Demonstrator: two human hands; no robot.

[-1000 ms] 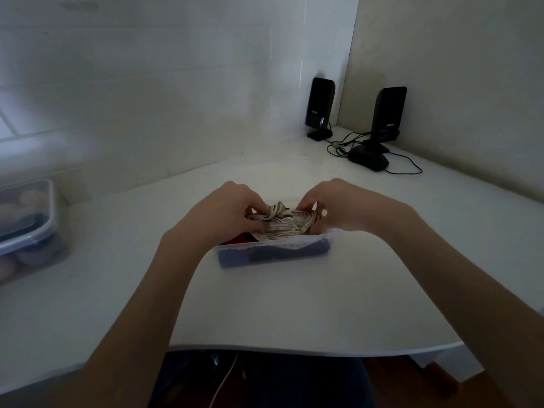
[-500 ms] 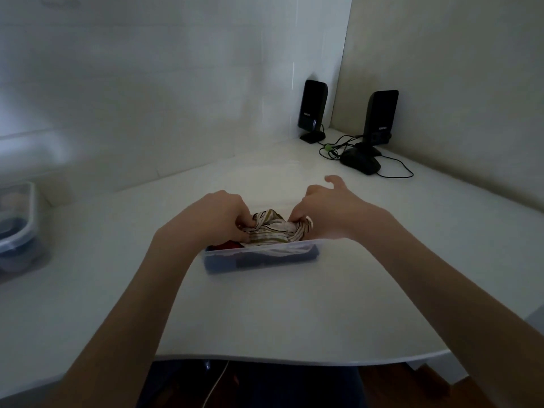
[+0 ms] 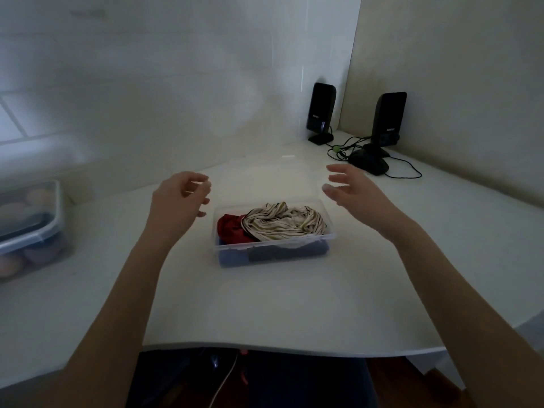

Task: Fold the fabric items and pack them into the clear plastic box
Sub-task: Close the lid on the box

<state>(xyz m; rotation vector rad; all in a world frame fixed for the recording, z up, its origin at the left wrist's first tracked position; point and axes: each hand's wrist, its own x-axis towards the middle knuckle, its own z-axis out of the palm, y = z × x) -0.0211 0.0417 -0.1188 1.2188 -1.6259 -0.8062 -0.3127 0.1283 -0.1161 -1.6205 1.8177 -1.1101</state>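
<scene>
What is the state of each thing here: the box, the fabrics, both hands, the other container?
clear plastic box: open, no lid on, filled.
striped fabric: bunched on top, inside.
red fabric: crumpled, inside.
left hand: empty, fingers loosely curled.
right hand: empty, fingers spread.
lidded container: closed.

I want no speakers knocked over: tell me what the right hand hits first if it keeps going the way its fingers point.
Probably nothing soon. The right hand points left, over the table behind the clear plastic box, toward the left hand. The speakers stand off that line, though depth is unclear.
</scene>
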